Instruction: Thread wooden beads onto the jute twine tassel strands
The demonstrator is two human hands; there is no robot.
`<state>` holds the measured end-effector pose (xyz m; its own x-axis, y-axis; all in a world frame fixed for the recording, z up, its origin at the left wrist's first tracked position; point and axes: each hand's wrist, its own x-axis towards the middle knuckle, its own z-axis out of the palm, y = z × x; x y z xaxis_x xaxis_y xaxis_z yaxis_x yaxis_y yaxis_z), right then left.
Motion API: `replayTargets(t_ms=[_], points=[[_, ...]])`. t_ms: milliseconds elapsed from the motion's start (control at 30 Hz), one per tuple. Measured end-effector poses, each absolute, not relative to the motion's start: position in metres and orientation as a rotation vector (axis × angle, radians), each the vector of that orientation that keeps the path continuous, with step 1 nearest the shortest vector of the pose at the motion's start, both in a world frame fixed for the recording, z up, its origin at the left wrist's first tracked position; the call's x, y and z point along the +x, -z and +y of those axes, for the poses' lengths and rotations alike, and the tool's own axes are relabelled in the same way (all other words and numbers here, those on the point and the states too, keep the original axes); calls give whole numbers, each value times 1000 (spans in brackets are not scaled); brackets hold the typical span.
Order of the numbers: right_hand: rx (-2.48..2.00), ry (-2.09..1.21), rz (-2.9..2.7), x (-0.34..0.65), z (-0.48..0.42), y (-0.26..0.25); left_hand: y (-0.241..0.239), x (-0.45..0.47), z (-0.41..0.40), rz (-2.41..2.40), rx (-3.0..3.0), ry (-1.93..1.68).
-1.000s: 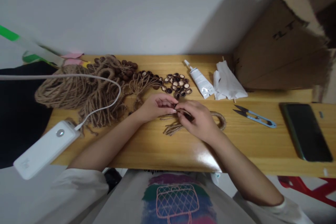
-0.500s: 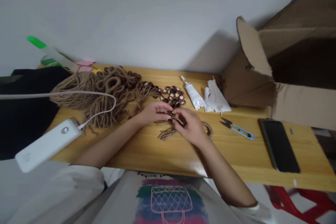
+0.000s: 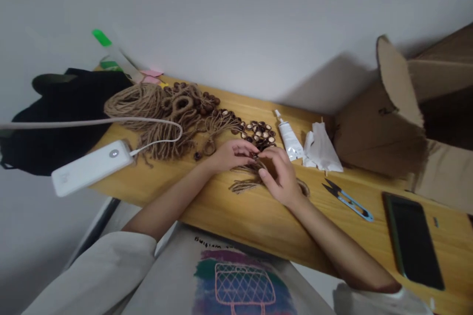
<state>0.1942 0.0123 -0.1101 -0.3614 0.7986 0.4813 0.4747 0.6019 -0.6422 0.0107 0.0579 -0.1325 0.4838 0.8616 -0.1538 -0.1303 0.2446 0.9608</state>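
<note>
My left hand (image 3: 233, 154) is above the wooden table, its thumb and fingertips closing around a small dark piece that I cannot make out. Facing it, my right hand (image 3: 284, 177) has thumb and index finger apart, the index tip close to that same piece. Beneath both hands lies a jute twine tassel (image 3: 244, 185) with loose, frayed ends. A twine ring (image 3: 304, 188) shows partly from behind my right hand. Just beyond the fingers sits a cluster of halved brown nut shells or beads (image 3: 258, 133), some with pale faces up.
Left are a twine heap (image 3: 136, 103), a white power bank (image 3: 90, 167) with cable and black cloth (image 3: 70, 103). To the right lie a glue tube (image 3: 290, 140), white paper (image 3: 323, 147), thread snips (image 3: 351, 202), a phone (image 3: 414, 241) and a cardboard box (image 3: 369, 128).
The view has shifted, so the table appears tilted and the box sits further right. My right thumb has moved away from the index finger; both hands remain over the tassel.
</note>
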Motion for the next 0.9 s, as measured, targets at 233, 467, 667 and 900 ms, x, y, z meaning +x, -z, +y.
replayTargets(t_ms=[233, 467, 667, 900], points=[[-969, -627, -1994, 202, 13, 117, 129, 7, 59, 766, 1175, -774], [-1038, -661, -2034, 201, 14, 120, 130, 6, 59, 767, 1189, -774], [-1034, -673, -2038, 201, 14, 120, 130, 6, 59, 770, 1169, -762], [-1009, -664, -2042, 201, 15, 121, 128, 6, 58, 776, 1144, -747]])
